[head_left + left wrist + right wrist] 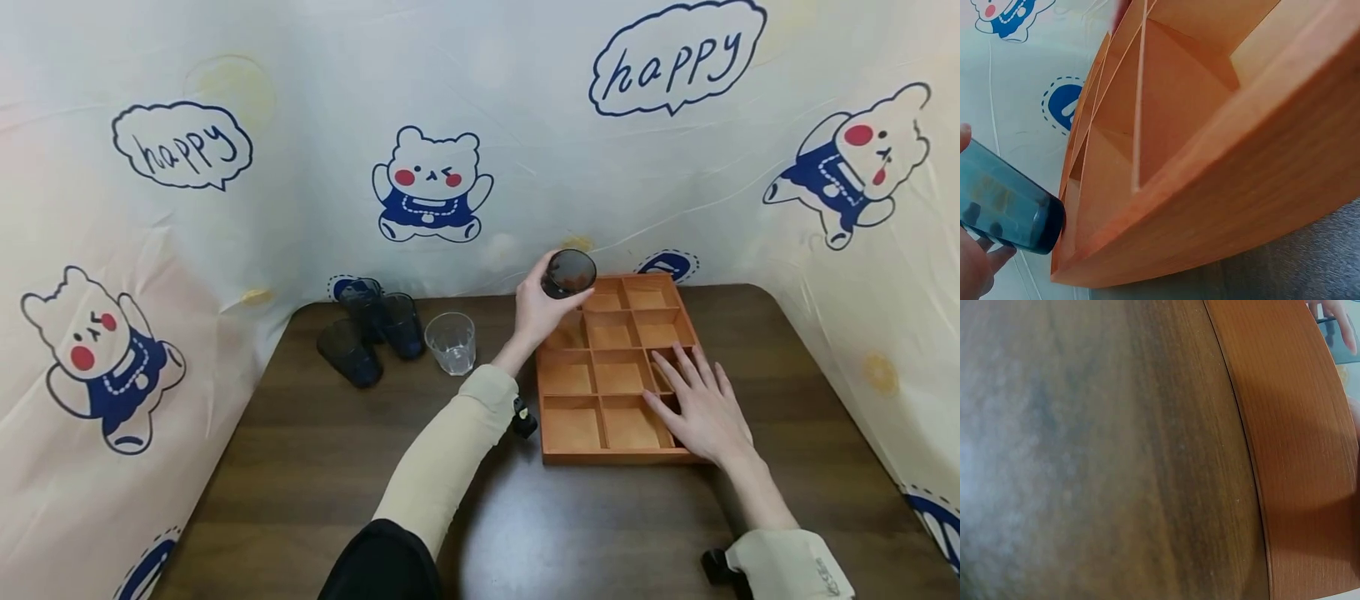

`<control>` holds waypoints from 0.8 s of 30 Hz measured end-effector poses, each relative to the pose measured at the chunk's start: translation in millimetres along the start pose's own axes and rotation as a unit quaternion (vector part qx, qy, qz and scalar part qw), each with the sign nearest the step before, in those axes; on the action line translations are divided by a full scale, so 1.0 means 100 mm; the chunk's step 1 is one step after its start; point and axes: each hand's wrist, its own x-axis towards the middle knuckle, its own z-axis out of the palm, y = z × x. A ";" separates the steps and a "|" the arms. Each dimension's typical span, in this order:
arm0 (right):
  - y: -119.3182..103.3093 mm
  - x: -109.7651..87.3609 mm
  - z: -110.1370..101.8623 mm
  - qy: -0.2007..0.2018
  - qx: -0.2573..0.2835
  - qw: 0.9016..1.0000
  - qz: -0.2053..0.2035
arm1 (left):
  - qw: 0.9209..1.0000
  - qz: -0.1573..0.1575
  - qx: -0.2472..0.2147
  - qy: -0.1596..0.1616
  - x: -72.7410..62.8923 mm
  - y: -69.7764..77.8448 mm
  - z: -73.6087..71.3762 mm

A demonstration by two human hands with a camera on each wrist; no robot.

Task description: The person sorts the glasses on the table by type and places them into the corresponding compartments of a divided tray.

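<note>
1. Left hand (542,310) curled round a dark tinted glass (568,273), tilted with its base toward the head camera, held just above the far left corner of the wooden divided tray (615,457).
2. In the left wrist view, same dark tinted glass (1007,206) lying close against the tray's outer wall (1222,206), thumb and fingertips around it.
3. Right hand (693,404) flat and open, fingers spread and straight, resting on the tray's right side over the near compartments (pressing or merely lying there: cannot tell).
4. Hands well apart, one at the tray's far left corner, the other at its near right part.
5. Counted: one tray with twelve compartments in a three-by-four grid (some hidden under the right hand); one dark glass in hand; three more dark glasses (371,329) clustered on the table (300,467) to the left; one clear glass (451,342) between that cluster and the left forearm.
6. Visible compartments bare of anything but the resting fingers.
7. Right wrist view: only the tray's smooth side (1291,462) against the dark wood tabletop (1097,456), with a fingertip at the upper right edge.
8. Behind the table, a pale printed sheet (480,100) with cartoon bears and "happy" speech bubbles, wrapping round both sides.
9. Cream sleeves on both arms, a small black device at each wrist.
</note>
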 end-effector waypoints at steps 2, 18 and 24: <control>0.01 0.01 0.00 0.002 0.000 1.000 0.000 | 1.000 -0.007 -0.010 0.008 0.04 -0.02 0.02; 0.03 0.02 -0.01 0.004 0.000 1.000 -0.007 | 0.999 -0.039 0.000 -0.005 0.19 -0.17 0.07; 0.03 0.03 0.00 0.000 -0.002 1.000 -0.002 | 0.998 -0.061 -0.005 -0.011 0.20 -0.22 0.04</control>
